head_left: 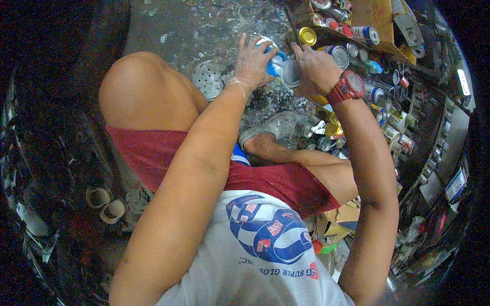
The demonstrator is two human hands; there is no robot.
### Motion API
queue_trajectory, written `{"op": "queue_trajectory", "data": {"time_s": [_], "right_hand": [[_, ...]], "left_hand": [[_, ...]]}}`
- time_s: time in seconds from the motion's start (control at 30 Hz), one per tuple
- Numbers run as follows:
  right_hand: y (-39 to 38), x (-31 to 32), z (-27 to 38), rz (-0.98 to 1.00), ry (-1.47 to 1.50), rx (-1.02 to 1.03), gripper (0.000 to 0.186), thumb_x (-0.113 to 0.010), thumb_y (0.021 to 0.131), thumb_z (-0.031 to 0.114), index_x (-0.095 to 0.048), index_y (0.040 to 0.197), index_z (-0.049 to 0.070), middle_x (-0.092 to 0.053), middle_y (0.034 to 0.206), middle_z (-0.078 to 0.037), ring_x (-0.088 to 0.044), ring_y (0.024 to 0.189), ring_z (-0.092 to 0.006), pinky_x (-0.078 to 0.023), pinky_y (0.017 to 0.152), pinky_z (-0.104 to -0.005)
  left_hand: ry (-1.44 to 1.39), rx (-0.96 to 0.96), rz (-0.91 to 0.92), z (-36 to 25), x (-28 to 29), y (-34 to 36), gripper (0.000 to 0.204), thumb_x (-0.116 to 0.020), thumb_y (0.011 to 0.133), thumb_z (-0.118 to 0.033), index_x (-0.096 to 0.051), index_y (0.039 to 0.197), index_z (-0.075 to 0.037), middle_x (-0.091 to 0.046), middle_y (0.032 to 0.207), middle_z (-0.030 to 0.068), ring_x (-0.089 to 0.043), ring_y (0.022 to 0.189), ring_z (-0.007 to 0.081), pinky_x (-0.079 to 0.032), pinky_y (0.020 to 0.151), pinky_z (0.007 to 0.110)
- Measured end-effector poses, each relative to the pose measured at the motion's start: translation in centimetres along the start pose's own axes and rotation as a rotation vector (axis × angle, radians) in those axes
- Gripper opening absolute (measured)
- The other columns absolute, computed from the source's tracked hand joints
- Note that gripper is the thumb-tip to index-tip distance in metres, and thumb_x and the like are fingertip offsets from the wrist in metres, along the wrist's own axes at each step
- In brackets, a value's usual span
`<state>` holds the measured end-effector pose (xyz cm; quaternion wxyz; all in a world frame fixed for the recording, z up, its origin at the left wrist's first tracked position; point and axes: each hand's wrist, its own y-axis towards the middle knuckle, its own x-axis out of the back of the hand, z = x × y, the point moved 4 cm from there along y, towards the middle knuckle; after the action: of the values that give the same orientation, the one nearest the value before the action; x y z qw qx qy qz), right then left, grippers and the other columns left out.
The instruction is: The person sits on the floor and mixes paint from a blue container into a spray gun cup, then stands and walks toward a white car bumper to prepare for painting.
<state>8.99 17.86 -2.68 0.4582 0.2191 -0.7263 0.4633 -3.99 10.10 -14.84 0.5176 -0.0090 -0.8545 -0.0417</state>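
Note:
My left hand (252, 64), smeared with pale paint, is closed around a tilted blue-and-white container (274, 60), its fingers spread over the top. Close against it, my right hand (317, 69) wears a red wristwatch (349, 86) and curls round a pale, translucent cup (290, 74). The mouths of the container and the cup are side by side; what is inside them is hard to make out. A thin dark stick (291, 23) ends at my right fingertips; whether they grip it I cannot tell.
Many paint cans (334, 55) crowd the floor on the right, next to a cardboard box (375, 18) of more cans. A gold-lidded can (307, 35) stands near my right fingers. My grey clogs (275, 125) rest on the paint-spattered floor (168, 25). Rolls of tape (112, 210) lie at left.

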Motion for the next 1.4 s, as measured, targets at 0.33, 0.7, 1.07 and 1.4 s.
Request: {"op": "queue_trajectory", "data": {"time_s": [0.33, 0.7, 1.07, 1.4], "right_hand": [[0.3, -0.1, -0.3, 0.038, 0.036, -0.042, 0.080, -0.090, 0.073, 0.026, -0.053, 0.139, 0.000, -0.070, 0.110, -0.020, -0.076, 0.089, -0.0359, -0.065, 0.072, -0.0453], [-0.4, 0.8, -0.5, 0.031, 0.021, 0.040, 0.080, -0.079, 0.080, 0.022, -0.047, 0.148, -0.005, -0.070, 0.110, -0.019, -0.076, 0.086, -0.0303, -0.064, 0.069, -0.0380], [-0.4, 1.8, -0.2, 0.005, 0.019, 0.023, 0.071, -0.074, 0.082, 0.014, -0.049, 0.147, -0.003, -0.071, 0.104, -0.020, -0.076, 0.085, -0.0333, -0.063, 0.070, -0.0408], [0.0, 1.7, -0.3, -0.002, 0.032, -0.003, 0.051, -0.069, 0.089, 0.017, -0.055, 0.135, 0.000, -0.071, 0.106, -0.020, -0.076, 0.090, -0.0340, -0.065, 0.070, -0.0430]], "left_hand": [[-0.044, 0.026, 0.076, -0.4, 0.7, 0.1, 0.082, -0.092, 0.065, -0.047, -0.065, 0.140, -0.029, -0.057, 0.149, 0.0005, -0.041, 0.149, 0.0275, -0.010, 0.130, 0.061], [-0.032, 0.028, 0.080, -0.4, 0.9, 0.2, 0.081, -0.092, 0.065, -0.047, -0.066, 0.140, -0.029, -0.057, 0.150, 0.0001, -0.040, 0.150, 0.0276, -0.009, 0.130, 0.061], [-0.021, 0.029, 0.086, -0.4, 0.8, 0.2, 0.082, -0.092, 0.065, -0.048, -0.065, 0.140, -0.029, -0.056, 0.151, -0.0001, -0.040, 0.150, 0.0279, -0.010, 0.130, 0.061], [-0.025, 0.023, 0.082, -0.4, 0.9, 0.1, 0.082, -0.092, 0.065, -0.048, -0.065, 0.140, -0.028, -0.057, 0.151, -0.0001, -0.040, 0.149, 0.0279, -0.011, 0.129, 0.062]]}}
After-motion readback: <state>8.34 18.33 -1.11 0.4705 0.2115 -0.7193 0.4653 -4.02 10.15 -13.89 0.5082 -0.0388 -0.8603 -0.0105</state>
